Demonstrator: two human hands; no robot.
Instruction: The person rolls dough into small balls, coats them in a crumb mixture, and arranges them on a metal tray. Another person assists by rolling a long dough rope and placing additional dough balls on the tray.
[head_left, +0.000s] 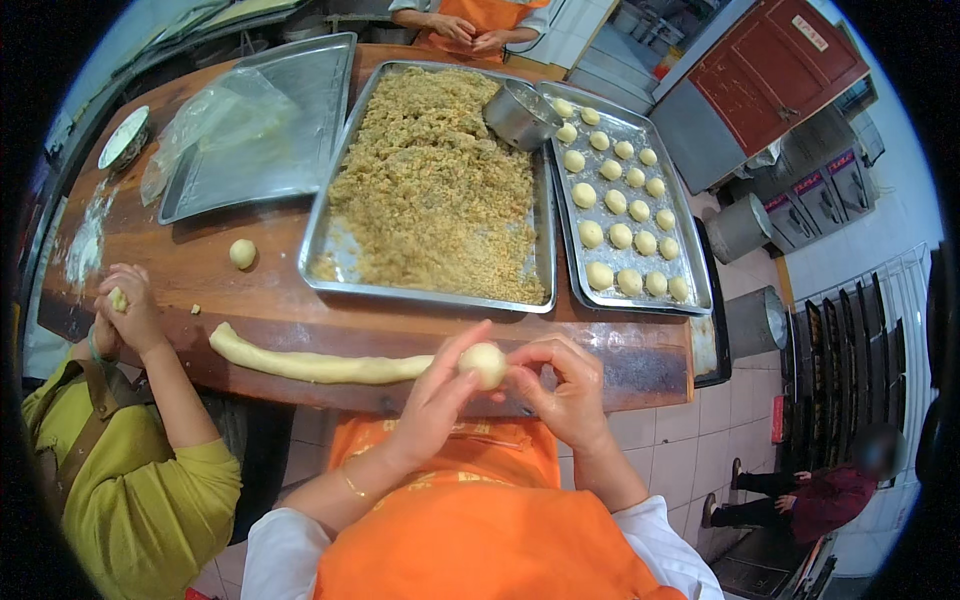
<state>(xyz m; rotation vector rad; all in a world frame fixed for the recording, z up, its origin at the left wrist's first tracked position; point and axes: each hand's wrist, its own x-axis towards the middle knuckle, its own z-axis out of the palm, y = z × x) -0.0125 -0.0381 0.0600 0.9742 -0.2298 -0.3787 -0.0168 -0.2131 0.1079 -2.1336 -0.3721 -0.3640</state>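
Note:
A smooth, pale dough ball (484, 364) rests in my left hand (435, 397), between the thumb and the fingers. My right hand (562, 382) is at its right side, thumb and forefinger pinched together against the ball. Both hands are over the front edge of the wooden table (622, 352). A long rope of dough (315, 366) lies along that edge, its right end reaching behind my left hand. Beyond my hands stands a metal tray (420, 292) spread with a crumbly, yellow-brown filling (442, 180).
A second tray (679, 259) at right holds rows of dough balls (615, 201). A metal pot (521, 116) sits in the filling. One dough ball (242, 253) lies at left, near a co-worker's hands (129, 307) pressing dough. A plastic bag (217, 120) covers part of another tray (315, 90).

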